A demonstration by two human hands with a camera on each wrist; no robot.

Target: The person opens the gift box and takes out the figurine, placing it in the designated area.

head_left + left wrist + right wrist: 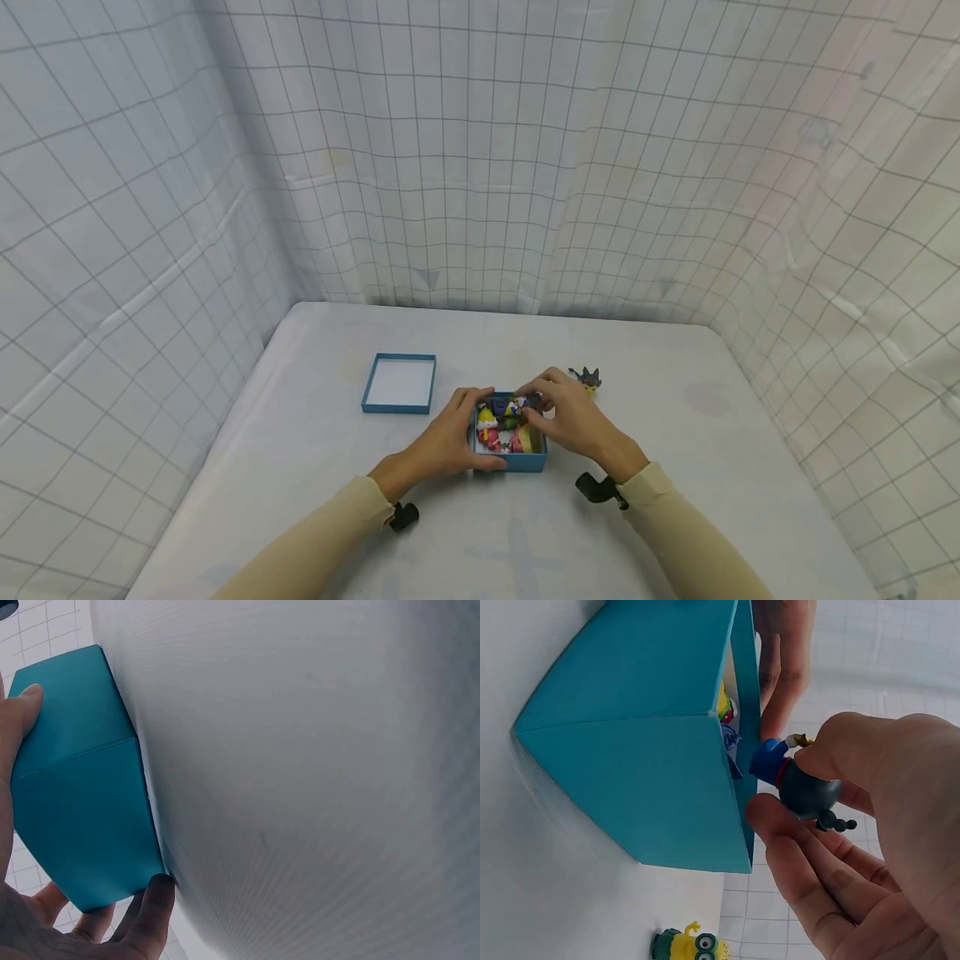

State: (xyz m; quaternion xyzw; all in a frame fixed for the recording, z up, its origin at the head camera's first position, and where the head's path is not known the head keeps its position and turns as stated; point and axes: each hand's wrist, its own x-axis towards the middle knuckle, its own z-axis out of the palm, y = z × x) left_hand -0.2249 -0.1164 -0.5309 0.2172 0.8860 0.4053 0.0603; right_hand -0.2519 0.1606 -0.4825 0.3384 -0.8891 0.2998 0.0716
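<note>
On a white-covered table (675, 400) enclosed by pale checked curtains (487, 167), a shallow blue-edged lid (397, 409) lies left of an open blue box (525, 463) holding colourful figurines (487, 418). The left hand (448, 439) has the box in its grip, thumb against the near wall, fingers at the far side, while the right hand (573, 412) pinches a dark-and-blue figurine (808, 791) just above the opening. The right hand hides some of the contents, and a yellow figure (690, 945) on the table is cut off by the right wrist view's lower edge.
</note>
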